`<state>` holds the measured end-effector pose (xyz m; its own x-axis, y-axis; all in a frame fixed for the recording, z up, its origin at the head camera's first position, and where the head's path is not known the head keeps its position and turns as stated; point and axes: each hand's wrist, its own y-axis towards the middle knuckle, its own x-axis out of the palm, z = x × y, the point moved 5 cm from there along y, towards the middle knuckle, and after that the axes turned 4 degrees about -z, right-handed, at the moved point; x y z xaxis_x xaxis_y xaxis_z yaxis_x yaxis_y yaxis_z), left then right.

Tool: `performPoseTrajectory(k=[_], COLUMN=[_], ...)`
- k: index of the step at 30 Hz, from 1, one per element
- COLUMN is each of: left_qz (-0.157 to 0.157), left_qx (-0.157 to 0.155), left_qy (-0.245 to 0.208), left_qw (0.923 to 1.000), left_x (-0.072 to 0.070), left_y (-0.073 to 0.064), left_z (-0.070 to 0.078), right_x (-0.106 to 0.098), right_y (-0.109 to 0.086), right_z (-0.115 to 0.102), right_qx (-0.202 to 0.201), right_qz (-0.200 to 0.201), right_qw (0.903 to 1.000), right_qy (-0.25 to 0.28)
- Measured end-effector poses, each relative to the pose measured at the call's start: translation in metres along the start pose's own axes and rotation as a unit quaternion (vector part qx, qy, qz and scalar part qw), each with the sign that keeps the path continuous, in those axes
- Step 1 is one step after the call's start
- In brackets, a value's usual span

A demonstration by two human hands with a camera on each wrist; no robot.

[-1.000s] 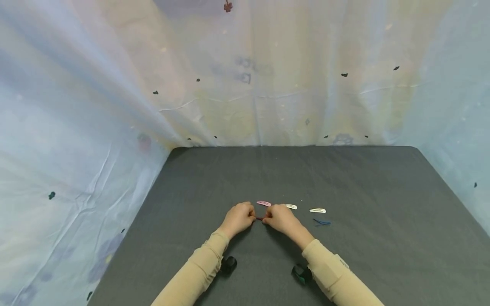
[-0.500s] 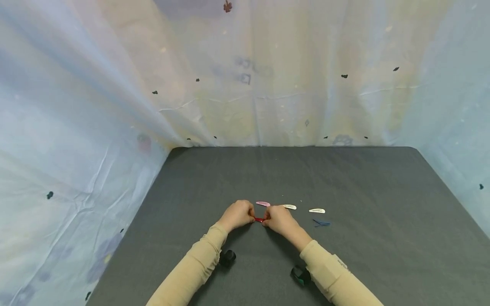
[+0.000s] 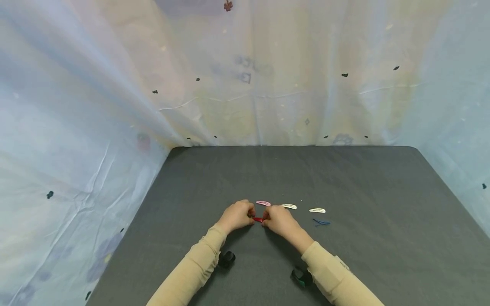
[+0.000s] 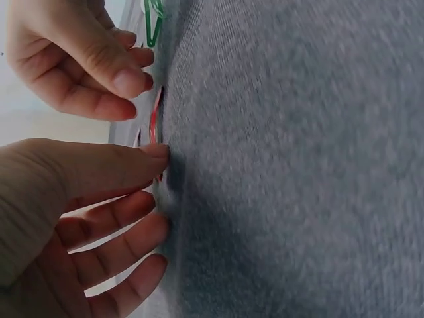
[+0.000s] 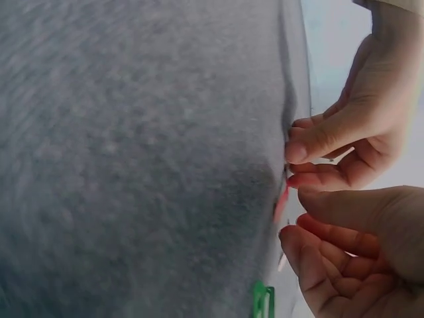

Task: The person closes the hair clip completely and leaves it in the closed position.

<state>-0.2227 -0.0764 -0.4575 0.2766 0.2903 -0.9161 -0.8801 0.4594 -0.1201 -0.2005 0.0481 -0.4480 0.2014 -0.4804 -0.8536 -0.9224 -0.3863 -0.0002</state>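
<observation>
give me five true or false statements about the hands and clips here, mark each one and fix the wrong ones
1. The red clip is between the left hand and the right hand. True.
2. The pink clip lies nearer the person than the red clip. False: it lies farther away.
3. The left hand touches the red clip. True.
4. The rightmost pale clip is in the right hand. False: it lies on the dark tabletop, apart from both hands.
5. Both sleeves are black. False: they are beige.
</observation>
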Motion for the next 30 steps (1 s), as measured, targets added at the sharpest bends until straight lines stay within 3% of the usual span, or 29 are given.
performPoseTrajectory(k=[6, 18, 30], left_qz=[0.018, 0.046, 0.034], left_qx=[0.009, 0.056, 0.072], left_qy=[0.015, 0.024, 0.028], left_qw=[0.9997, 0.9971, 0.9965], left_x=[-0.001, 0.008, 0.024], left_y=[-0.001, 0.0, 0.009], left_z=[0.007, 0.037, 0.056], right_x=[-0.011, -0.025, -0.032], right_y=[-0.006, -0.025, -0.038], right_z=[0.003, 0.031, 0.057], right_qx=[-0.012, 0.015, 0.023], right_qz=[0.021, 0.036, 0.037], right_qw=[0.9994, 0.9981, 0.9988], right_qy=[0.025, 0.048, 0.023])
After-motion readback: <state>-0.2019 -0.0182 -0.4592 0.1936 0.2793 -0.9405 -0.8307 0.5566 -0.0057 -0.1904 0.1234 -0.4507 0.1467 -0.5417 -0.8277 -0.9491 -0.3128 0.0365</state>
